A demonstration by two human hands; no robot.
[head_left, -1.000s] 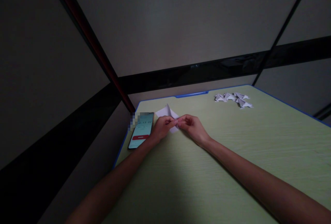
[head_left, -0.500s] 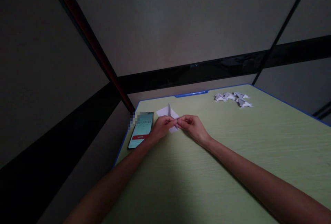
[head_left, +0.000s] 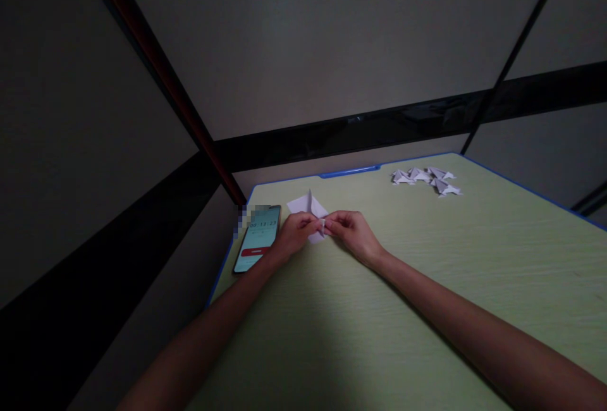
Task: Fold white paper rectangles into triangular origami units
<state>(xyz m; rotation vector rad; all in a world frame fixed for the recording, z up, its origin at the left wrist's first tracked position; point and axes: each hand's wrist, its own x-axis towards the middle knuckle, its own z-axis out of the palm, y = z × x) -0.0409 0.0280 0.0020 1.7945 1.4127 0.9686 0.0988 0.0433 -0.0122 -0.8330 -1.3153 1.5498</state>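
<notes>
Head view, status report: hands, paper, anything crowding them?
Left hand and right hand pinching white paper. Paper creased, part standing up. Phone close beside left hand, lower right corner hidden.

Table (head_left: 427, 284): pale green wood-grain top, blue edging (head_left: 526, 187). Behind table: grey wall (head_left: 322, 38), crossed by glossy black band (head_left: 355, 129). Left of table: darker panel (head_left: 71, 114); dark-red trim (head_left: 142, 38) slants down towards table's far-left corner. Lighting dim, deepest shadow left of table.

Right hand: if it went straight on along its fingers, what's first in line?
The folded white paper at the fingertips of the right hand; just past that, probably the left hand, though depth there is hard to judge.
</notes>
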